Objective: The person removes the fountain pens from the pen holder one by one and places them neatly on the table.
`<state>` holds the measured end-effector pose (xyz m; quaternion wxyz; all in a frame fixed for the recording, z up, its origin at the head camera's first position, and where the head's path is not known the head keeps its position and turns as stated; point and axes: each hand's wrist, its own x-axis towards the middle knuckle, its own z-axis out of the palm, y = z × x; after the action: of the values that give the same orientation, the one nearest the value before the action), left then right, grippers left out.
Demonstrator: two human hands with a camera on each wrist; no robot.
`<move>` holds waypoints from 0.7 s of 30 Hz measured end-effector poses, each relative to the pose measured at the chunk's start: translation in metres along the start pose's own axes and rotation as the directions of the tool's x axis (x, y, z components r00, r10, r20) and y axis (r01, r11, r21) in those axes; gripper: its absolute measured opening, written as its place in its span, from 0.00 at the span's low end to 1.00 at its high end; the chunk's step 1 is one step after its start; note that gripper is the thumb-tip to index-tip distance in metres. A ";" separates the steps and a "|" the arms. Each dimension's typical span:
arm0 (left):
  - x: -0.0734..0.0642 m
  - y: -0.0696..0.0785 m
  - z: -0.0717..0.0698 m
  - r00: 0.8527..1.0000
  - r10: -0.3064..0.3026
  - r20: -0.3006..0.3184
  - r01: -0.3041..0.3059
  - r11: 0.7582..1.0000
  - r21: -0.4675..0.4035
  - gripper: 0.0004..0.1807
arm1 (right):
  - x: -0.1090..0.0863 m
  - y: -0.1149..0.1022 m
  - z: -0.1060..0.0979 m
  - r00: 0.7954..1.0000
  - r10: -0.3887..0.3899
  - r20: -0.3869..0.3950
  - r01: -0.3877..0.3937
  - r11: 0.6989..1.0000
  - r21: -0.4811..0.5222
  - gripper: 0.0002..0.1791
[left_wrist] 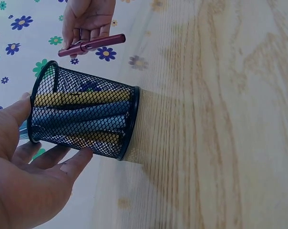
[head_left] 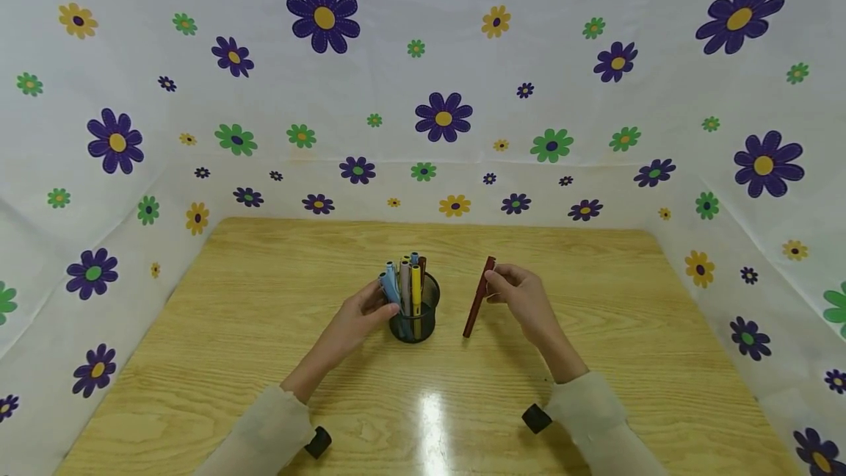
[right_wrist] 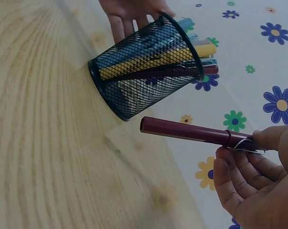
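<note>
A black mesh pen holder (head_left: 413, 329) stands upright on the wooden table, with several pens in it, among them a yellow pen (head_left: 416, 289), a grey one (head_left: 405, 289) and light blue ones. My left hand (head_left: 357, 318) holds the holder at its left side near the rim, thumb in front; the left wrist view shows the fingers curved about the mesh (left_wrist: 82, 114). To the right of the holder, my right hand (head_left: 524, 296) pinches a dark red pen (head_left: 477, 300) near its clip end. That pen slants above the table, its other end pointing down, apart from the holder.
The light wooden table (head_left: 264, 278) reaches back to a white cloth (head_left: 390, 87) printed with flowers, which encloses the back and both sides. Black wrist straps (head_left: 537, 418) show below both sleeves. A light reflection lies on the tabletop in front of the holder.
</note>
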<state>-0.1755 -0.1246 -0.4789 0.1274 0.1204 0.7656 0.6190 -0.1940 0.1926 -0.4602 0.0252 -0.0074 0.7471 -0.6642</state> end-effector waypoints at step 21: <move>0.001 -0.002 0.000 1.000 0.004 -0.009 -0.004 1.000 0.008 0.39 | -0.003 0.006 0.023 0.997 0.052 0.062 -0.051 0.998 -0.031 0.15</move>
<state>-0.1761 -0.1245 -0.4805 0.1222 0.1194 0.7683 0.6168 -0.1900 0.1710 -0.4688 0.0658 -0.0095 0.7557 -0.6515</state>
